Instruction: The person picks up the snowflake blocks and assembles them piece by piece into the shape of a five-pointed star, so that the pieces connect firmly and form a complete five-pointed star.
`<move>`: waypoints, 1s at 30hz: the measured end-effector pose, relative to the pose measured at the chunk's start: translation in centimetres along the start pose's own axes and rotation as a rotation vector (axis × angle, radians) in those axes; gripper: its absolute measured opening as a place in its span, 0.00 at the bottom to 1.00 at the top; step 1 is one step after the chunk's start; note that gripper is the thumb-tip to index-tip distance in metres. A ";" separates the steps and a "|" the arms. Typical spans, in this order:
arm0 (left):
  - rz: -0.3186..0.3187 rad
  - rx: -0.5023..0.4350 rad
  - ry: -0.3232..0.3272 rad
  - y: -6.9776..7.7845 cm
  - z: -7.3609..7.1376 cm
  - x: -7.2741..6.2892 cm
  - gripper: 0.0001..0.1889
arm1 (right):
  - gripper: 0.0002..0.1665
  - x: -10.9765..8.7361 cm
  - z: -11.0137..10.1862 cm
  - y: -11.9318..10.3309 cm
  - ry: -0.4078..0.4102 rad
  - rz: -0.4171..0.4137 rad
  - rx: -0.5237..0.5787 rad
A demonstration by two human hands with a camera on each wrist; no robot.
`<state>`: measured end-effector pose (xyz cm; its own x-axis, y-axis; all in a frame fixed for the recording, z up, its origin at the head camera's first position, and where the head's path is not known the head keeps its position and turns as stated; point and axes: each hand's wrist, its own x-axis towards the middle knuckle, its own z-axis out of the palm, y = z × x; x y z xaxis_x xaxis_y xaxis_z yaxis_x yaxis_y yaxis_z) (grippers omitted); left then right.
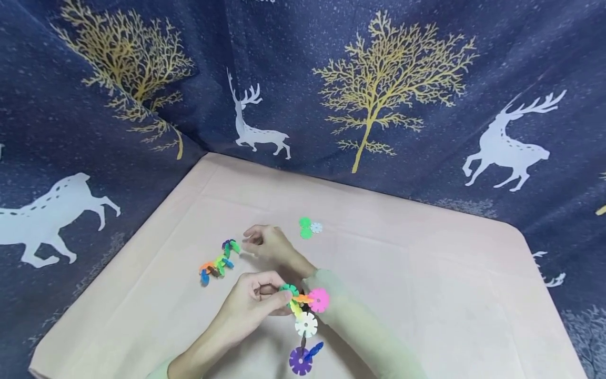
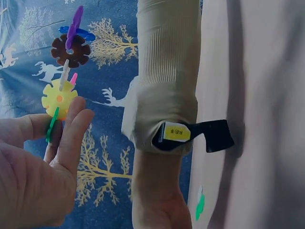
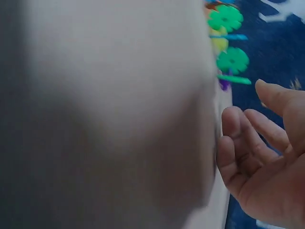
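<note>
My left hand (image 1: 253, 300) pinches the dark green disc (image 1: 288, 290) at one end of a chain of notched plastic discs. Linked on from it are yellow, orange, pink (image 1: 319, 300), white (image 1: 306, 325), brown, purple (image 1: 300, 361) and blue discs; the yellow disc (image 2: 59, 98) shows face-on in the left wrist view. My right hand (image 1: 270, 245) reaches across over the table, its fingers loosely bent around nothing. Just left of its fingertips lies a green and purple disc cluster (image 1: 230, 246), and beyond that a mixed-colour cluster (image 1: 215, 267) of joined discs. The green disc (image 3: 232, 60) appears near the right thumb.
Two loose light green discs (image 1: 305, 227) and a white disc (image 1: 316, 227) lie flat farther back on the pale tabletop (image 1: 402, 273). A dark blue curtain (image 1: 293, 63) with deer and trees borders the table's back and left edges. My right forearm crosses behind the held chain.
</note>
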<state>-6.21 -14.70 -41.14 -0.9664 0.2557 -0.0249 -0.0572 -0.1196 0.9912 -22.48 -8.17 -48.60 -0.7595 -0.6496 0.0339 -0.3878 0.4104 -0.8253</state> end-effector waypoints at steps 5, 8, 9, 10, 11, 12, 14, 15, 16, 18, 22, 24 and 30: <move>0.016 -0.026 -0.014 -0.1 -0.2 -0.3 0.11 | 0.14 0.3 1.5 -0.9 0.007 0.042 -0.213; 0.030 -0.036 -0.021 -0.2 -0.3 -0.3 0.10 | 0.10 0.7 1.9 -1.2 0.037 0.066 -0.254; 0.034 -0.035 -0.022 -0.2 -0.4 -0.3 0.10 | 0.08 0.8 1.9 -1.3 0.045 0.071 -0.259; 0.037 -0.034 -0.023 -0.3 -0.4 -0.2 0.10 | 0.07 0.9 2.0 -1.3 0.051 0.075 -0.262; 0.039 -0.033 -0.024 -0.3 -0.5 -0.2 0.10 | 0.05 1.0 2.0 -1.3 0.055 0.080 -0.263; 0.041 -0.030 -0.024 -0.3 -0.5 -0.2 0.10 | 0.05 1.0 2.0 -1.3 0.059 0.081 -0.265; 0.041 -0.023 -0.022 -0.3 -0.6 -0.2 0.10 | 0.06 1.0 1.9 -1.3 0.063 0.095 -0.260; 0.036 -0.020 -0.018 -0.2 -0.7 -0.2 0.10 | 0.06 0.9 1.8 -1.3 0.065 0.102 -0.252; 0.033 -0.011 -0.017 -0.2 -0.6 -0.2 0.10 | 0.07 0.7 1.6 -1.3 0.069 0.113 -0.241; 0.024 0.002 -0.013 -0.2 -0.5 -0.1 0.10 | 0.07 0.3 1.1 -1.1 0.078 0.117 -0.218; 0.001 0.023 -0.016 -0.1 -0.3 0.1 0.09 | 0.05 -0.6 -0.6 -0.9 0.096 0.069 -0.162; -0.010 0.028 -0.020 -0.1 -0.1 0.3 0.09 | 0.03 -1.0 -1.7 -0.7 0.111 0.047 -0.129; -0.026 0.057 -0.018 0.1 0.4 0.7 0.09 | 0.03 -2.6 -5.1 -0.6 0.184 0.059 -0.026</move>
<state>-6.76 -14.19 -41.05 -0.9601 0.2753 -0.0488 -0.0674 -0.0584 0.9960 -22.90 -3.42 -45.31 -0.8630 -0.4970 0.0908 -0.3516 0.4618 -0.8144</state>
